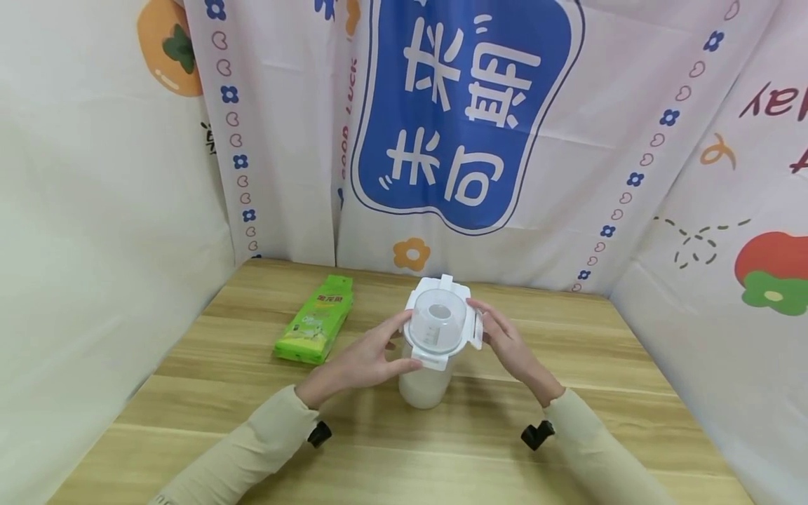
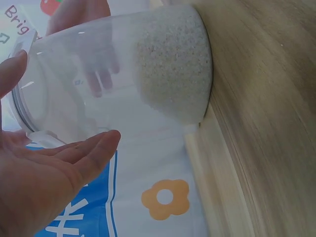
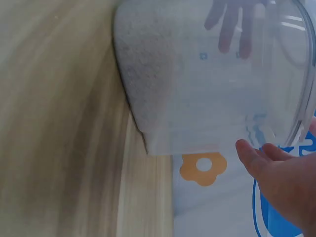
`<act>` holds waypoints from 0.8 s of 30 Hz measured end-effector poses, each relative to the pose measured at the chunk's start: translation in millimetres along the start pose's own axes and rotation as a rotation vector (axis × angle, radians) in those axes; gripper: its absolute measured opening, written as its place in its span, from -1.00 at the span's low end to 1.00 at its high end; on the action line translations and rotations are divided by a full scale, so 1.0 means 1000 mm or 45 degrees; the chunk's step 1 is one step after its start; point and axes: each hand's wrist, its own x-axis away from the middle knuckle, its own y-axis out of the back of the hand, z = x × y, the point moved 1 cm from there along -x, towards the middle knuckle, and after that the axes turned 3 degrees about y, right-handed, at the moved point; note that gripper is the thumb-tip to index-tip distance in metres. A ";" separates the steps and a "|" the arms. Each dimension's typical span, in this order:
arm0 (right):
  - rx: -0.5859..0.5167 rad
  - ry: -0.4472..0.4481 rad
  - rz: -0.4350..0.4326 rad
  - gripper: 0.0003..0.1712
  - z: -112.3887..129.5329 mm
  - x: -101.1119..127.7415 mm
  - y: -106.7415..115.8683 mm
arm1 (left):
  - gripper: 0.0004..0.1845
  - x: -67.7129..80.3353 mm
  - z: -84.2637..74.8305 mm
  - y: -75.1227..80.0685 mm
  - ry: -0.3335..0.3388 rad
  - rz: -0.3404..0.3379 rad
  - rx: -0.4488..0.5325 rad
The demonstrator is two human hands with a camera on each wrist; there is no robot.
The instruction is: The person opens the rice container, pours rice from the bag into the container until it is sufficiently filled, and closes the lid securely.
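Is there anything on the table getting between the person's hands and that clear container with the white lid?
Nothing visible does. The left hand and right hand already flank the clear plastic container, fingers at its white clip-on lid. The green packet lies off to the left on the wooden table, clear of both hands.

Bright, even, soft-shadowed light; head view bends at edges, wrist views blur up close.

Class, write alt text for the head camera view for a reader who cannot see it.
A person's left hand and right hand touch the white clip-on lid of a clear plastic jar partly filled with white grains, standing on a light wooden table. A green packet lies to the left.
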 end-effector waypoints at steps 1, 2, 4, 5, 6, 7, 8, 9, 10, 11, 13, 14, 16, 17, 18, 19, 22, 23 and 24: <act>-0.021 -0.009 0.007 -0.35 -0.001 -0.003 0.002 | -0.11 0.000 0.000 0.000 -0.004 0.003 0.000; -0.027 -0.013 0.014 -0.33 -0.002 -0.006 0.004 | -0.11 0.000 0.000 0.000 -0.008 0.003 0.001; -0.020 -0.024 0.022 -0.30 -0.003 -0.013 0.007 | -0.12 0.000 0.000 0.000 -0.016 0.006 0.005; -0.019 -0.034 0.026 -0.29 -0.004 -0.016 0.008 | -0.11 0.000 0.000 -0.001 -0.019 0.011 0.009; -0.026 -0.045 0.026 -0.29 -0.005 -0.019 0.009 | -0.11 0.000 0.000 -0.001 -0.018 0.014 0.009; -0.024 -0.052 0.027 -0.29 -0.005 -0.023 0.010 | -0.11 0.000 0.000 -0.002 -0.008 0.017 0.004; -0.033 -0.056 0.031 -0.29 -0.006 -0.025 0.010 | -0.09 0.000 -0.001 -0.003 -0.001 0.020 -0.001; -0.045 -0.062 0.036 -0.30 -0.006 -0.027 0.010 | -0.08 0.000 -0.001 -0.004 0.010 0.024 -0.007; -0.061 -0.069 0.038 -0.31 -0.007 -0.028 0.011 | -0.06 0.001 -0.001 -0.005 0.017 0.027 -0.015; -0.080 -0.076 0.040 -0.32 -0.007 -0.029 0.011 | -0.05 0.001 -0.002 -0.005 0.020 0.026 -0.028; -0.099 -0.082 0.043 -0.34 -0.007 -0.029 0.011 | -0.02 0.001 -0.003 -0.007 0.030 0.020 -0.049; -0.111 -0.087 0.039 -0.34 -0.007 -0.029 0.012 | -0.02 0.000 -0.004 -0.007 0.031 0.016 -0.060; -0.123 -0.094 0.017 -0.35 -0.007 -0.027 0.013 | -0.02 -0.003 -0.005 -0.007 0.023 0.016 -0.072; -0.124 -0.097 0.005 -0.36 -0.007 -0.026 0.014 | -0.03 -0.005 -0.005 -0.006 0.017 0.020 -0.071; -0.118 -0.099 -0.006 -0.36 -0.007 -0.025 0.015 | -0.03 -0.006 -0.005 -0.005 0.014 0.029 -0.064; -0.113 -0.100 -0.017 -0.37 -0.006 -0.024 0.016 | -0.04 -0.008 -0.005 -0.004 0.012 0.039 -0.059; -0.086 -0.100 -0.031 -0.41 -0.005 -0.020 0.018 | -0.05 -0.010 -0.003 0.000 0.001 0.085 -0.012; -0.078 -0.093 -0.034 -0.43 -0.005 -0.019 0.018 | -0.06 -0.011 -0.003 0.001 0.004 0.098 0.002; -0.067 -0.085 -0.036 -0.44 -0.005 -0.018 0.018 | -0.06 -0.011 -0.001 0.003 0.012 0.109 0.012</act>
